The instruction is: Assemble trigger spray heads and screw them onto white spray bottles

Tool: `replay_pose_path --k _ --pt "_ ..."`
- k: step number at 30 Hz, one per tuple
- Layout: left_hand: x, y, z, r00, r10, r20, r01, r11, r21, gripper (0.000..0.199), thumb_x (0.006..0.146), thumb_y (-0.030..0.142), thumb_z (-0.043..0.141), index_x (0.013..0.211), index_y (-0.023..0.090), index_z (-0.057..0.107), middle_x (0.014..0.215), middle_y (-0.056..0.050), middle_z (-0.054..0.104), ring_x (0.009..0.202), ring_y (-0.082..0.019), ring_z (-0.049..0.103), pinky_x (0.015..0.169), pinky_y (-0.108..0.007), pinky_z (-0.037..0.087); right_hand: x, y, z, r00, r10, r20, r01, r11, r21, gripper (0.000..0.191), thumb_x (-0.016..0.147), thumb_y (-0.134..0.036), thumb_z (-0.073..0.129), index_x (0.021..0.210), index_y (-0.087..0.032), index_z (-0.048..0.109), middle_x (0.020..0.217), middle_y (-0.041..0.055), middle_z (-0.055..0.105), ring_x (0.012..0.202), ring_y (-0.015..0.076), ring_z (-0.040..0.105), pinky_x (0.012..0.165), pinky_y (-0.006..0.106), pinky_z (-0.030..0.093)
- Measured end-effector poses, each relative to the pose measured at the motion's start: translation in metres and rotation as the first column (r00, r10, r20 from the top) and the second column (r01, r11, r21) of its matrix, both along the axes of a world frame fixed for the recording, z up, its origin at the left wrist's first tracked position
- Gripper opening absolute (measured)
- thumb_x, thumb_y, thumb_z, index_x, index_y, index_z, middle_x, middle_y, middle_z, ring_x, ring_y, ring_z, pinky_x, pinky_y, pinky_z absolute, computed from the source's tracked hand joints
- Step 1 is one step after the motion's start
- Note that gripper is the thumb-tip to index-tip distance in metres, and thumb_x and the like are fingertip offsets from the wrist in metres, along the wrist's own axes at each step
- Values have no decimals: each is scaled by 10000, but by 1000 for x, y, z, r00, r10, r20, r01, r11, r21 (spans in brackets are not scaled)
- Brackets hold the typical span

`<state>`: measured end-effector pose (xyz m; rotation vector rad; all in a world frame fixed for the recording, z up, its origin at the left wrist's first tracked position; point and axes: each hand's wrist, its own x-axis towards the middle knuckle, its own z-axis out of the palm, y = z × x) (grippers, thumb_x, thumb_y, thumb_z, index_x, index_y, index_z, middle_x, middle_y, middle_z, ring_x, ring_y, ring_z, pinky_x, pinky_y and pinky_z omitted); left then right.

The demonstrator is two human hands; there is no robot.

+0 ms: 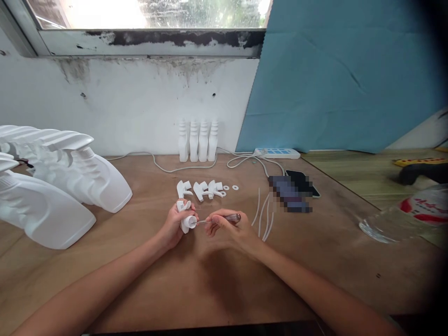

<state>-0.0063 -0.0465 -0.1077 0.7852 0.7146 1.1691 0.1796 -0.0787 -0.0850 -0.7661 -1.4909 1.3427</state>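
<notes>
In my left hand [174,226] is a white trigger sprayer head [189,222], its round collar turned toward the right. My right hand [227,227] grips a screwdriver [234,217] by its brownish handle. The thin metal shaft points left, and its tip is at the collar opening; how far in it goes I cannot tell. Just beyond my hands lie several more white sprayer heads [200,190]. Beside them are small white ring washers [235,187]. Thin white tubes [267,219] rest to the right of my right hand.
Large white bottles [110,184] stand at the left. Several small white bottles [203,142] line the wall. A cable [168,170] runs to a power strip [278,153]. Phones [303,183], one blurred out, lie at the right, near a clear labelled bottle [406,217] on the wooden table [168,298].
</notes>
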Motion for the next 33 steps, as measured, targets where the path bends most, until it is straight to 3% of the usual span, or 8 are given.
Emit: replay_pose_path --k 7,11,16,19,21,24,28,33 --pt "-3 3 2 996 -19 89 27 995 -98 292 640 142 719 836 162 504 765 20 570 583 -87 557 526 -208 465 -4 1 -4 994 34 -104 -38 999 -32 229 904 -347 596 950 -152 708 833 74 743 731 177 705 710 332 596" --pt "-3 4 3 990 -31 141 49 991 -127 305 639 145 706 813 178 457 760 35 538 588 -81 540 528 -207 444 -5 0 -10 993 70 92 -86 978 191 215 937 -313 545 1017 -190 703 944 72 711 873 164 677 828 327 561" --pt "-3 5 1 986 -83 146 103 984 -143 299 659 158 714 827 175 467 751 37 529 570 -77 514 535 -214 441 1 2 -5 902 -44 429 -276 705 653 299 930 -191 522 1210 -210 625 1317 135 536 1211 207 519 1005 399 461" --pt "-1 4 1 987 -98 125 115 984 -138 295 679 182 727 832 180 474 719 41 514 568 -78 497 511 -200 420 4 4 -2 829 -112 547 -403 558 725 367 920 -151 515 1281 -194 569 1449 152 439 1340 243 393 1056 447 414" --pt "-1 3 2 989 -96 116 111 985 -130 307 685 207 744 840 182 480 712 42 509 574 -76 493 503 -188 409 5 4 -2 798 -137 588 -444 526 725 379 918 -141 504 1292 -181 557 1475 154 420 1359 251 368 1063 456 406" --pt "-1 3 4 989 -108 101 119 986 -115 313 707 287 766 822 169 500 717 34 508 560 -70 476 478 -184 393 6 4 0 814 -92 573 -424 579 696 379 926 -105 443 1274 -196 563 1467 142 444 1319 228 431 1048 446 421" --pt "-5 6 5 994 -89 63 94 992 -82 335 737 390 756 787 158 518 712 23 502 559 -75 470 470 -191 409 11 4 5 910 2 414 -279 741 610 326 962 -143 412 1216 -222 602 1423 127 503 1257 211 519 1013 415 452" --pt "-17 16 8 996 -34 85 34 999 -5 308 734 365 755 814 169 532 755 10 517 632 -99 514 492 -192 426 31 20 7 919 -224 324 3 827 562 270 970 -225 443 1134 -250 656 1376 89 558 1253 217 536 1073 428 393"
